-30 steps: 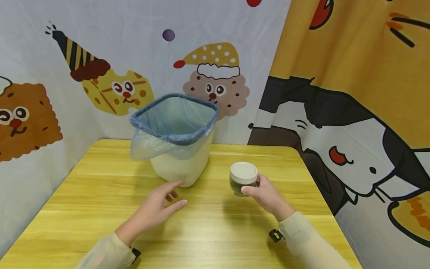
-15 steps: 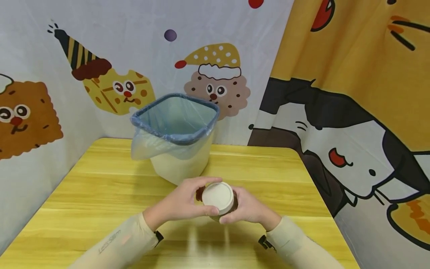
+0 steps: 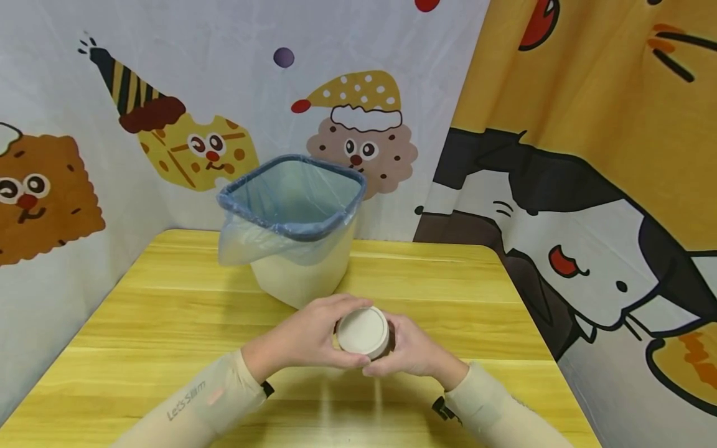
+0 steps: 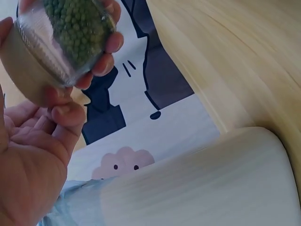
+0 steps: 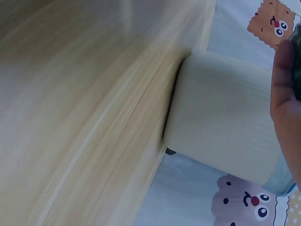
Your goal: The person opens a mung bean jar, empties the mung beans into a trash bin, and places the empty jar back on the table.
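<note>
A small clear jar (image 4: 77, 33) of round green beans, capped with an off-white lid (image 3: 363, 333), is held above the table between both hands. My left hand (image 3: 308, 335) curls its fingers and thumb around the lid from the left. From the right, my right hand (image 3: 417, 347) grips the jar's body, its fingertips (image 4: 114, 42) showing on the glass in the left wrist view. Seen from the head, the lid and hands hide most of the glass. The right wrist view catches only part of the right hand and a dark green sliver of the jar.
Behind the hands a cream bin (image 3: 305, 274) stands on the wood-grain table (image 3: 437, 286), lined with a bluish plastic bag (image 3: 263, 239) under a blue rim. Cartoon-printed curtains (image 3: 224, 37) hang along the table's back and sides.
My right hand has brought the jar left and nearer to me. My left hand, free a second ago, has moved right and taken hold of the lid. The bin has stayed put.
</note>
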Available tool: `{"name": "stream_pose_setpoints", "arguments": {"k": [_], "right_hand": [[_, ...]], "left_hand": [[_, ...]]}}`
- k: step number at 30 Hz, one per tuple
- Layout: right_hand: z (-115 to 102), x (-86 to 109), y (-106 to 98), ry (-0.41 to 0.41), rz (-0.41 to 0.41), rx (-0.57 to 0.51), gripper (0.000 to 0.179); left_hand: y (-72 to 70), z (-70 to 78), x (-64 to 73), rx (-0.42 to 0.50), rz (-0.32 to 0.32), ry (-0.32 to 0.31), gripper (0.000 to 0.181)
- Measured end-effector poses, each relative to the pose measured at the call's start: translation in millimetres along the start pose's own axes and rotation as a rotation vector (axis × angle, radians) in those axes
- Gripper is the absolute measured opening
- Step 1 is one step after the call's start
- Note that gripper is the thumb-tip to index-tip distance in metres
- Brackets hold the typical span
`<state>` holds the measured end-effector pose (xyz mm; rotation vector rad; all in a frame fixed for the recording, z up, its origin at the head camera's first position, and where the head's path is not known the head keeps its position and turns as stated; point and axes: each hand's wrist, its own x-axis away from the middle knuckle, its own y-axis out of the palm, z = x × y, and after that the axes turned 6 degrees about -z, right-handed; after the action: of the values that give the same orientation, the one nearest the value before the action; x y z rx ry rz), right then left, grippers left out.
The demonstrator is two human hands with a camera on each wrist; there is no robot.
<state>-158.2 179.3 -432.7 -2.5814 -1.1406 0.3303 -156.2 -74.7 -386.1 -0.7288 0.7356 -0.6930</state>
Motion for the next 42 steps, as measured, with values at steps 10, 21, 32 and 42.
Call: {"name": "stream_pose_setpoints", "arguments": {"k": [10,21,32,42], "right_hand": [[2.0,-3.0,14.8,0.042,0.227,0.096,0.074],[7.6,1.3,8.2,0.045,0.116,0.059,0.070],[5.4,3.7,9.9,0.036,0.077,0.034,0.070],[7.1,3.9,12.7,0.049,0.144,0.046,0.075]], "left_hand": [[15.0,2.1,-4.1,-0.100,0.152,-0.157,0.078],[7.2,7.3,-2.9,-0.209,-0.003,-0.148,0.086],[7.5,9.1,-3.2,-0.220,-0.033,-0.128,0.086],[12.9,12.6,-4.9,-0.198,0.034,-0.189,0.083]]}}
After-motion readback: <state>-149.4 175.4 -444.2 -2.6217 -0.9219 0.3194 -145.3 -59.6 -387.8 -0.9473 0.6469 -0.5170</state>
